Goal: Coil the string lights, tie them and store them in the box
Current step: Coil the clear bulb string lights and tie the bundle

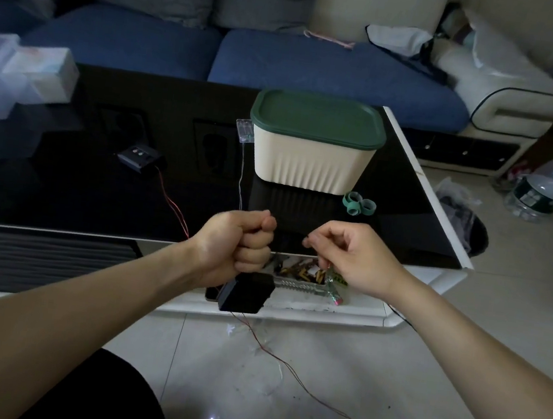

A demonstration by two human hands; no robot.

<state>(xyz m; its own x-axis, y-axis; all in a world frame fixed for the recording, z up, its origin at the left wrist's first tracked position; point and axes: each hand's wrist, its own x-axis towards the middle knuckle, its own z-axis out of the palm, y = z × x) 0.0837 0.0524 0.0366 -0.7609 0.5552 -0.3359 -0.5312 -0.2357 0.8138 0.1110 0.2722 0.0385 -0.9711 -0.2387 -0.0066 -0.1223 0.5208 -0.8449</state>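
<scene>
Battery case: small clear plastic battery case [244,130] lies beyond the left hand, touching the left wall of the box; it is the far end of the strand.
Wire: thin silvery string-light wire [242,178] runs from that case straight back toward the person and ends at the top of the left fist, so its long axis points away from the hands, not across them.
Left hand: left hand [242,243] is clenched into a fist, thumb on top, seemingly closed round the wire; how much coil sits inside it is hidden.
Gap: no strand shows between the two hands, too fine or too dark to tell.
Right hand: right hand [349,252] has thumb and fingertips drawn together just beside the left fist; whether they pinch the wire cannot be told.
Box: cream ribbed plastic box with a dark green lid [315,145] stands beyond both hands, slightly right of the gap, lid on.
Ties: green looped bands [358,203] lie beyond the right hand, in front of the box.
Judgement: left hand is nearer the free wire; the next loop likely draws slack toward the person.
</scene>
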